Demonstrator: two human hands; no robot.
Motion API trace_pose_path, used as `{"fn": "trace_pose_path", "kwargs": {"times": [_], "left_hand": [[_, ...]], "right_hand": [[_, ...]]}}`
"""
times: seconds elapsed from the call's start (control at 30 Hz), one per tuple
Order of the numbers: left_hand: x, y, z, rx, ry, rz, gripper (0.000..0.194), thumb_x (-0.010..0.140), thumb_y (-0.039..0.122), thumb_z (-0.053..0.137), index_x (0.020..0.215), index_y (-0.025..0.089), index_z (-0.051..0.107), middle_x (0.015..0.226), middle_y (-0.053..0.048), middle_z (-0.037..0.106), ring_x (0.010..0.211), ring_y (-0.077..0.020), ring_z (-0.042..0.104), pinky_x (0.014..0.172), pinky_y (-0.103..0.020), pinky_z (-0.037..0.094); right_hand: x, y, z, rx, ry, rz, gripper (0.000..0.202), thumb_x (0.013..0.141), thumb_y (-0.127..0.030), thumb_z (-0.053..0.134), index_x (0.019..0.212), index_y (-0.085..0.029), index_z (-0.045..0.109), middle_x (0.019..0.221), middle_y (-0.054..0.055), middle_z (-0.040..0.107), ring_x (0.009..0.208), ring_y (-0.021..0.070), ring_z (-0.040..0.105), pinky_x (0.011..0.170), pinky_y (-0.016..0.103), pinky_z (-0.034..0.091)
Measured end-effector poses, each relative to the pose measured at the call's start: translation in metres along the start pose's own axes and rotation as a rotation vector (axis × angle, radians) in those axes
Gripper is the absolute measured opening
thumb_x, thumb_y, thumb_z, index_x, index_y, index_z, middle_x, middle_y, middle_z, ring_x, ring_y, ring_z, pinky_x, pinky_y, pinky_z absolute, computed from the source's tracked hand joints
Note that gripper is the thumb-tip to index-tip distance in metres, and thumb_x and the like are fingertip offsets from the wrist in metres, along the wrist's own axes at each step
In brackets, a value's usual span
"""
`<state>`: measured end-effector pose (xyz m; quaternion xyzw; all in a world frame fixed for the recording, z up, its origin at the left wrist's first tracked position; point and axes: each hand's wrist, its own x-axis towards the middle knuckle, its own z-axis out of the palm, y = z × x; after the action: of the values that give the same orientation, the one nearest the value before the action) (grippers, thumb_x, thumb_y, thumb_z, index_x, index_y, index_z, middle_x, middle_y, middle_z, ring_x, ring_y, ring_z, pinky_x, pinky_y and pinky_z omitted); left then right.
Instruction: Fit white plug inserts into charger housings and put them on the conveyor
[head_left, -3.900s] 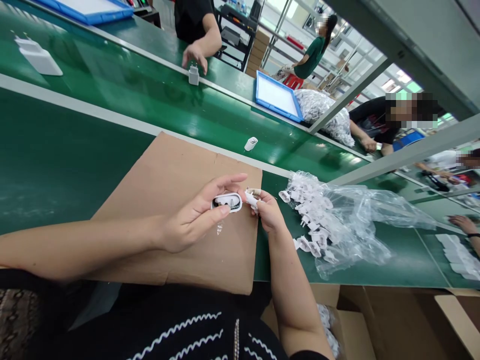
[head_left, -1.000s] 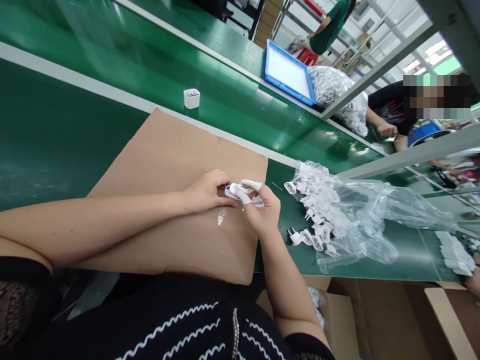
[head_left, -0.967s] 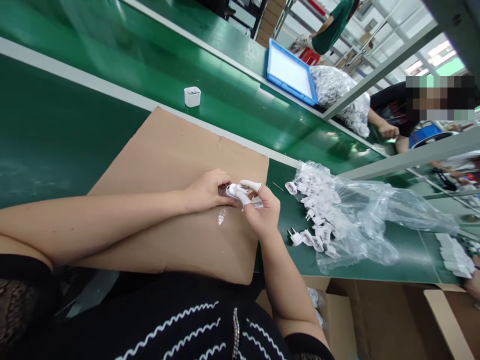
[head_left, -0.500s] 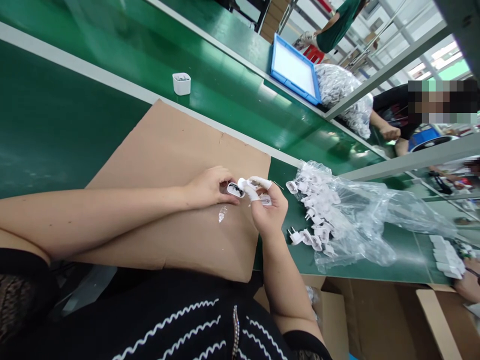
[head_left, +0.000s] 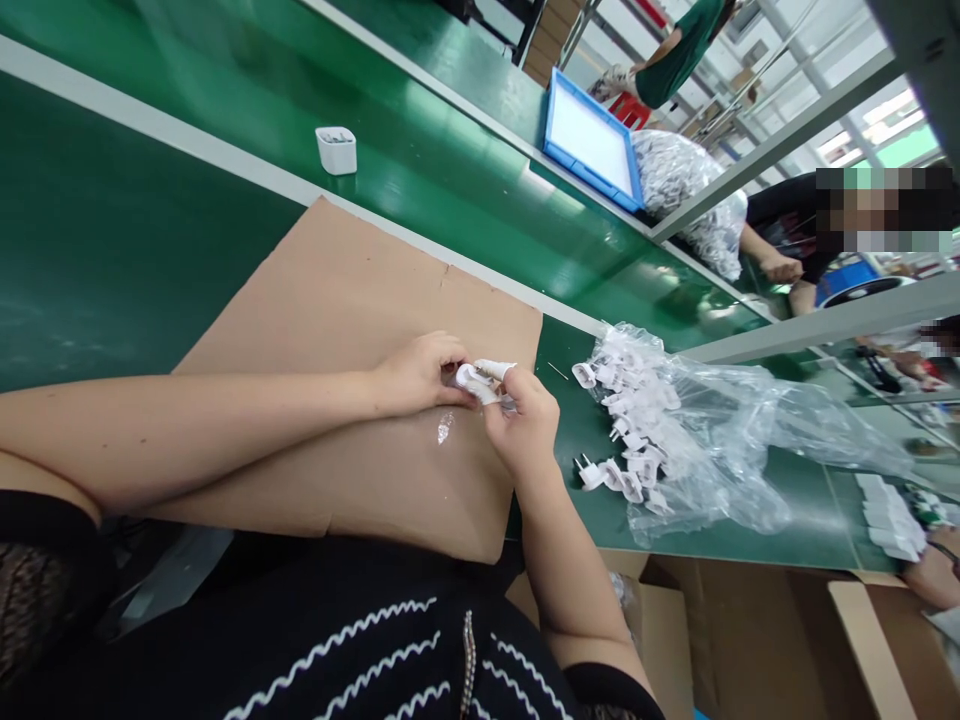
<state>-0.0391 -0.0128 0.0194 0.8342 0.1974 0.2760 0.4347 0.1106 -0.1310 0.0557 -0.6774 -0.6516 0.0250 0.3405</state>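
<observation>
Over the cardboard sheet [head_left: 352, 310], both hands meet around small white plastic parts. My left hand [head_left: 427, 368] is closed, its fingers wrapped round a white charger housing, mostly hidden now. White coverings wrap the thumb and forefinger of my right hand [head_left: 521, 405]. Those fingers pinch a white plastic charger part [head_left: 466, 374] against the housing's open end; its exact shape is partly hidden by the fingertips. Just below the hands, a small clear plastic scrap [head_left: 445, 428] lies on the cardboard.
White plug adapters [head_left: 637, 440] spill from a clear bag [head_left: 757, 430] at right. An open white housing [head_left: 337, 152] stands on the green conveyor belt [head_left: 450, 190]. Beyond are a blue tray [head_left: 551, 150] and a co-worker's hand [head_left: 780, 268]. A thin pin [head_left: 557, 371] lies near the cardboard.
My right hand has moved left, bringing its white part up to the housing, whose open end is now covered. The white housing on the belt has shifted left and slightly away.
</observation>
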Motion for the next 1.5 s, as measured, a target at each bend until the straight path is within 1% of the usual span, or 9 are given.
{"fn": "trace_pose_path", "kwargs": {"times": [0.33,0.43,0.57,0.8,0.97,1.1,1.23,1.37,1.5], "left_hand": [[-0.012,0.001,-0.004,0.461,-0.047,0.238,0.047,0.101,0.052,0.049,0.121,0.013,0.065,0.095,-0.013,0.073,0.089,-0.0269,0.062,0.080,-0.038,0.049],[-0.008,0.008,-0.006,0.449,-0.084,0.162,0.038,0.097,0.050,0.054,0.102,0.015,0.069,0.090,-0.012,0.071,0.086,-0.0260,0.063,0.075,-0.036,0.047],[0.019,0.011,-0.018,0.198,-0.233,-0.088,0.032,0.082,0.052,0.071,0.082,0.020,0.068,0.082,-0.003,0.070,0.072,-0.0195,0.063,0.063,-0.029,0.042],[0.116,-0.042,-0.081,0.364,0.256,-0.433,0.032,0.080,0.044,0.072,0.095,0.015,0.069,0.100,-0.012,0.071,0.094,-0.0284,0.063,0.077,-0.034,0.044],[0.151,-0.065,-0.116,0.433,0.377,-0.539,0.048,0.070,0.050,0.079,0.100,0.014,0.068,0.108,-0.017,0.069,0.108,-0.0354,0.060,0.085,-0.039,0.044],[0.133,-0.070,-0.146,0.515,0.542,-0.486,0.081,0.074,0.064,0.070,0.134,0.011,0.053,0.147,-0.017,0.047,0.137,-0.0391,0.036,0.106,-0.048,0.030],[0.096,-0.085,-0.201,0.612,0.824,-0.506,0.088,0.080,0.065,0.063,0.146,0.014,0.035,0.153,-0.004,0.036,0.144,-0.0340,0.018,0.113,-0.055,0.015],[0.076,-0.092,-0.245,0.632,0.649,-0.829,0.085,0.077,0.073,0.060,0.132,0.009,0.053,0.141,-0.011,0.052,0.130,-0.0341,0.039,0.112,-0.058,0.032],[0.067,-0.069,-0.236,0.687,0.614,-0.697,0.064,0.089,0.055,0.055,0.139,0.014,0.055,0.140,-0.008,0.056,0.124,-0.0284,0.048,0.117,-0.051,0.036]], "right_hand": [[0.004,0.004,0.002,0.031,-0.023,0.035,0.013,0.073,-0.012,0.056,0.076,-0.023,0.060,0.074,0.001,0.062,0.066,0.0157,0.052,0.058,0.026,0.035],[0.004,0.008,0.008,0.280,-0.007,0.184,0.004,0.077,-0.027,0.066,0.080,-0.024,0.066,0.073,0.001,0.062,0.068,0.0166,0.053,0.062,0.028,0.040],[0.009,0.015,0.015,0.786,0.029,0.540,0.043,0.067,-0.039,0.077,0.106,-0.023,0.068,0.095,0.003,0.069,0.070,0.0144,0.057,0.063,0.028,0.044],[0.014,0.035,0.023,1.047,0.128,0.666,0.061,0.053,-0.021,0.073,0.112,-0.025,0.056,0.110,0.005,0.064,0.090,0.0174,0.064,0.069,0.027,0.052],[0.014,0.036,0.022,1.059,0.087,0.616,0.054,0.053,-0.019,0.078,0.101,-0.025,0.055,0.101,0.005,0.068,0.093,0.0219,0.069,0.066,0.029,0.055],[0.015,0.030,0.016,1.078,-0.077,0.648,0.046,0.062,-0.029,0.083,0.102,-0.023,0.061,0.098,0.007,0.072,0.090,0.0207,0.069,0.066,0.032,0.058],[0.017,0.029,0.014,1.100,-0.031,0.600,0.056,0.056,-0.024,0.088,0.106,-0.023,0.062,0.107,0.006,0.072,0.090,0.0180,0.070,0.072,0.029,0.058],[0.017,0.031,0.013,1.081,0.016,0.564,0.058,0.051,-0.023,0.091,0.100,-0.024,0.060,0.100,0.003,0.072,0.084,0.0178,0.071,0.070,0.029,0.058],[0.016,0.026,0.007,1.088,-0.069,0.520,0.049,0.065,-0.036,0.086,0.106,-0.025,0.063,0.100,0.005,0.075,0.086,0.0195,0.073,0.074,0.033,0.059]]}}
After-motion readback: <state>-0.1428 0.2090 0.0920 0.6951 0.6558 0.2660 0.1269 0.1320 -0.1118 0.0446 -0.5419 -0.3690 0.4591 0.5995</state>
